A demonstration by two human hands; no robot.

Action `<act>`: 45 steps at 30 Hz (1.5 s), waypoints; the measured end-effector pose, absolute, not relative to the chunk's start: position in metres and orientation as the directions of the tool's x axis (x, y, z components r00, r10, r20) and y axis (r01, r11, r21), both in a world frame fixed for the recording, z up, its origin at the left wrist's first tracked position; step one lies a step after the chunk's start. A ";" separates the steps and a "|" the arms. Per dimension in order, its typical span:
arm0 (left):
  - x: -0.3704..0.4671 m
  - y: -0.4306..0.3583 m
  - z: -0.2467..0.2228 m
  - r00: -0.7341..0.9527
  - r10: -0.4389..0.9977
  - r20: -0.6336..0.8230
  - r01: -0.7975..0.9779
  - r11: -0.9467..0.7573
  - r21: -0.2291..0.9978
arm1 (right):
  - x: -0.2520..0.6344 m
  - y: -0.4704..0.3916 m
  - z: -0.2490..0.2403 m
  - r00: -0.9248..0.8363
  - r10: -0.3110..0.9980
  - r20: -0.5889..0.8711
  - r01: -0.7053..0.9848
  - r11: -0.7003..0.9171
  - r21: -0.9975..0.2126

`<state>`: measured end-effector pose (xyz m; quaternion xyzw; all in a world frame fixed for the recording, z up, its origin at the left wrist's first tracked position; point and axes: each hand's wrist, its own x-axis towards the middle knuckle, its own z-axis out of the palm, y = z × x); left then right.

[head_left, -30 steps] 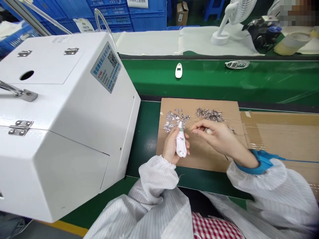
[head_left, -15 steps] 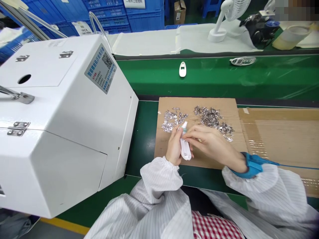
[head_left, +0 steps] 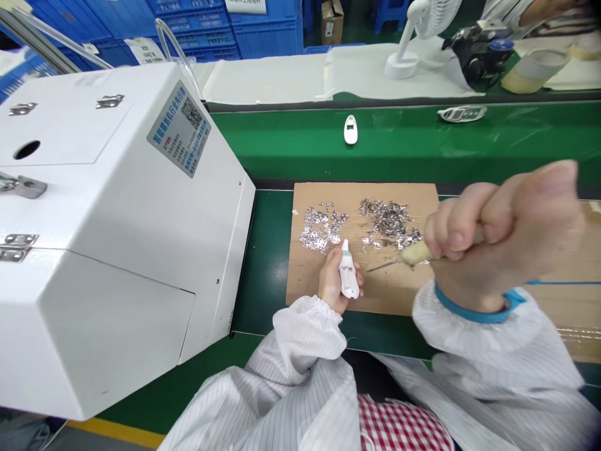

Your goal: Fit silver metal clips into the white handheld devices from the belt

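Note:
My left hand [head_left: 332,282] holds a white plastic device [head_left: 348,279] with a narrow tip pointing away from me, above a cardboard sheet [head_left: 310,282]. My right hand [head_left: 493,232], raised at the right, is closed round the pale yellow handle [head_left: 417,252] of a thin metal-shafted tool. The shaft points left toward the device, with a gap between them. Behind my left hand lies a pile of small shiny metal pieces [head_left: 319,230]. A second, darker pile of metal parts [head_left: 390,219] is to its right, partly beside the tool handle.
A large white machine [head_left: 154,225] stands at the left. On the green belt [head_left: 399,147] lie a white shell [head_left: 350,130] and another white casing [head_left: 462,113]. Behind are a white fan [head_left: 402,64], a dark device [head_left: 479,53], a cup [head_left: 535,70] and a person's arm.
My right hand has left the device, moved right and up, and now grips the yellow-handled tool. My left hand still holds the device. The white casing on the belt has shifted slightly right.

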<state>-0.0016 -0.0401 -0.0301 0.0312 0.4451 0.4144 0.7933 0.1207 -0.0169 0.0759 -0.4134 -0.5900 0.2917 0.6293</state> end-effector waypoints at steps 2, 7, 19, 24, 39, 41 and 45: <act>0.001 -0.042 -0.033 0.228 0.702 -0.675 -0.623 0.638 0.453 | 0.105 -0.017 0.075 0.255 0.823 0.507 -0.079 0.541 -0.837; 0.003 -0.044 -0.036 0.229 0.704 -0.672 -0.612 0.641 0.463 | 0.079 -0.017 0.060 0.258 0.792 0.554 -0.104 0.593 -0.799; 0.002 -0.043 -0.034 0.251 0.696 -0.672 -0.618 0.650 0.442 | 0.079 -0.020 0.057 0.202 0.804 0.559 -0.085 0.583 -0.808; 0.001 -0.043 -0.035 0.262 0.694 -0.670 -0.622 0.652 0.432 | 0.081 -0.023 0.061 0.197 0.818 0.540 0.034 0.545 -0.838; 0.000 -0.041 -0.037 0.238 0.698 -0.675 -0.612 0.647 0.454 | 0.078 -0.017 0.055 0.151 0.814 0.561 -0.054 0.574 -0.817; -0.002 -0.040 -0.038 0.274 0.694 -0.666 -0.604 0.663 0.443 | 0.081 -0.015 0.061 0.216 0.808 0.548 -0.082 0.574 -0.814; -0.002 -0.039 -0.039 0.281 0.704 -0.652 -0.602 0.659 0.452 | 0.083 -0.014 0.067 0.244 0.830 0.501 -0.078 0.532 -0.843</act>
